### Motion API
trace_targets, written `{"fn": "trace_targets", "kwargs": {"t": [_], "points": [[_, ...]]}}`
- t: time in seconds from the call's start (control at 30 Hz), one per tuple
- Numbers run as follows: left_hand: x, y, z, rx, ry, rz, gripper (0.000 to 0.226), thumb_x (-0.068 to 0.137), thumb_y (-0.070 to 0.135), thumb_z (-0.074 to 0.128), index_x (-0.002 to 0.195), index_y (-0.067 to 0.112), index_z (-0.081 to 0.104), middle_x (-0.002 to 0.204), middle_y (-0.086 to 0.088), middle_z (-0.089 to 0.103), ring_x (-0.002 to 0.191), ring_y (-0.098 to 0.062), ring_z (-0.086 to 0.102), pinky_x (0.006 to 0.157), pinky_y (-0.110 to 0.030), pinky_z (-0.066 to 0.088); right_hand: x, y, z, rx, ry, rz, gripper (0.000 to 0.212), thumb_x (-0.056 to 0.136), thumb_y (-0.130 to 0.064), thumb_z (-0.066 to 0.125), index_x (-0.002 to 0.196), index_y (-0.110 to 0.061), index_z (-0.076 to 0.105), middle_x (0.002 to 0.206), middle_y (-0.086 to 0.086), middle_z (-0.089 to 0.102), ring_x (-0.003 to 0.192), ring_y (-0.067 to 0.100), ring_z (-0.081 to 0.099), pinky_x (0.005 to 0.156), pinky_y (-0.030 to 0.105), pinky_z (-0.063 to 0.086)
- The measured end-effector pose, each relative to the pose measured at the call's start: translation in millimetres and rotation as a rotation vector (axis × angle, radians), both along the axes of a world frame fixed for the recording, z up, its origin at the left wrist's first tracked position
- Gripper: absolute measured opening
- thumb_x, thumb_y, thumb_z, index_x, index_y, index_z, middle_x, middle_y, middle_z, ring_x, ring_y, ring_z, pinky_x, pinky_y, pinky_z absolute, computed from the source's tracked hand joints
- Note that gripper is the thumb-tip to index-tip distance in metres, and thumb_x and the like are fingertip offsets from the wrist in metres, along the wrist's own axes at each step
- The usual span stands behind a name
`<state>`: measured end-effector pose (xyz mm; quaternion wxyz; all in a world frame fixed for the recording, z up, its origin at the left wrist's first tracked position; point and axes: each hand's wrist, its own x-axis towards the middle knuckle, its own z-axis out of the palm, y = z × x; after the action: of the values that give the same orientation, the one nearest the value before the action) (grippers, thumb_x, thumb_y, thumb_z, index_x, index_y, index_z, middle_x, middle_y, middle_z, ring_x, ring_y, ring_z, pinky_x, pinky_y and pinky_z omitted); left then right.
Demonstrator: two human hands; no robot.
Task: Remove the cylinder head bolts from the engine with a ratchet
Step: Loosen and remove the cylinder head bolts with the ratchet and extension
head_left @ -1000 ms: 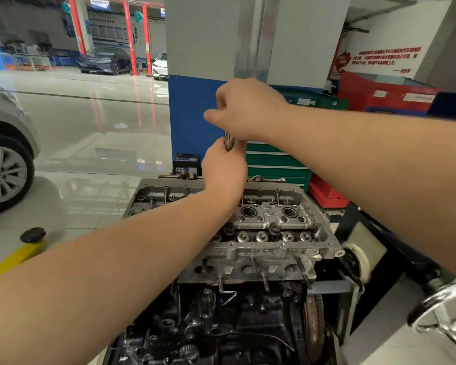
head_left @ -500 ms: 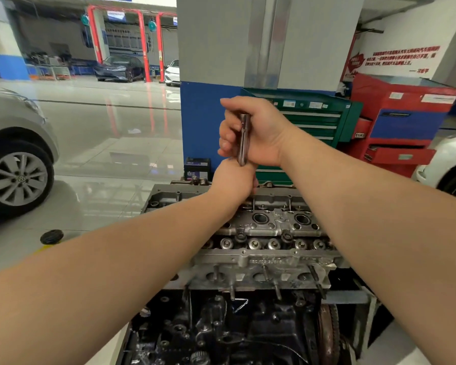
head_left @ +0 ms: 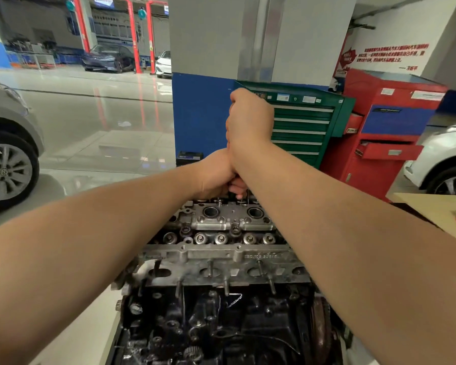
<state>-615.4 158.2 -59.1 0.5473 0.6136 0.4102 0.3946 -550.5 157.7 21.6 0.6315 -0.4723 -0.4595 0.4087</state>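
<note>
Bright, even indoor light across workshop. Glossy pale tiled floor mirrors red lift posts in streaked glare. Dark lower engine block sits in deep shadow, detail murky. Wide-angle bending at frame edges; forearms oversized. Red wall lettering soft, unreadable.

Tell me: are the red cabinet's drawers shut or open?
Open: two drawers stick out from the red cabinet.
</note>
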Motion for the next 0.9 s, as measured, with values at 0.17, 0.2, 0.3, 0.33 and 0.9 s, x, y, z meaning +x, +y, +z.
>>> {"fn": "trace_targets", "kwargs": {"t": [0.17,0.2,0.3,0.33,0.9], "points": [[-4,-10,6,0.033,0.098,-0.035,0.030,0.076,0.013,0.051,0.051,0.026,0.059,0.057,-0.001,0.050,0.054,-0.013,0.046,0.058,-0.023,0.045,-3,-1,-8,0.057,0.056,-0.020,0.055,0.088,-0.021,0.055,0.035,-0.019,0.039,0.043,-0.007,0.037,0.047,0.019,0.032,0.052,0.029,0.028],[-7,-13,9,0.123,0.175,-0.027,0.027,0.076,0.015,0.056,0.054,0.028,0.065,0.060,0.001,0.058,0.056,-0.013,0.054,0.063,-0.023,0.047,-1,-2,-11,0.056,0.061,0.047,0.054,0.088,-0.029,0.060,0.038,-0.020,0.041,0.044,-0.006,0.038,0.046,0.017,0.032,0.051,0.028,0.028],[-32,-18,15,0.300,0.366,0.021,0.030,0.083,0.029,0.082,0.110,0.023,0.071,0.106,-0.004,0.075,0.100,-0.019,0.071,0.091,-0.030,0.058,12,-7,-19,0.126,0.049,0.252,0.035,0.091,-0.039,0.069,0.068,-0.018,0.053,0.054,0.000,0.042,0.047,0.016,0.036,0.047,0.028,0.033],[-45,-21,17,0.324,0.423,0.078,0.041,0.084,0.035,0.086,0.118,0.022,0.066,0.114,-0.004,0.072,0.108,-0.021,0.069,0.098,-0.035,0.056,18,-8,-23,0.156,0.025,0.307,0.032,0.092,-0.039,0.070,0.077,-0.015,0.054,0.056,0.002,0.044,0.049,0.017,0.039,0.048,0.029,0.036],[-114,-46,-32,0.213,0.687,0.601,0.036,0.107,0.039,0.048,0.122,0.018,0.073,0.128,-0.009,0.067,0.111,-0.026,0.060,0.088,-0.033,0.040,26,3,-59,-0.028,-0.122,0.601,0.056,0.099,-0.032,0.060,0.056,-0.021,0.025,0.045,0.001,0.022,0.042,0.017,0.020,0.048,0.029,0.023]]}}
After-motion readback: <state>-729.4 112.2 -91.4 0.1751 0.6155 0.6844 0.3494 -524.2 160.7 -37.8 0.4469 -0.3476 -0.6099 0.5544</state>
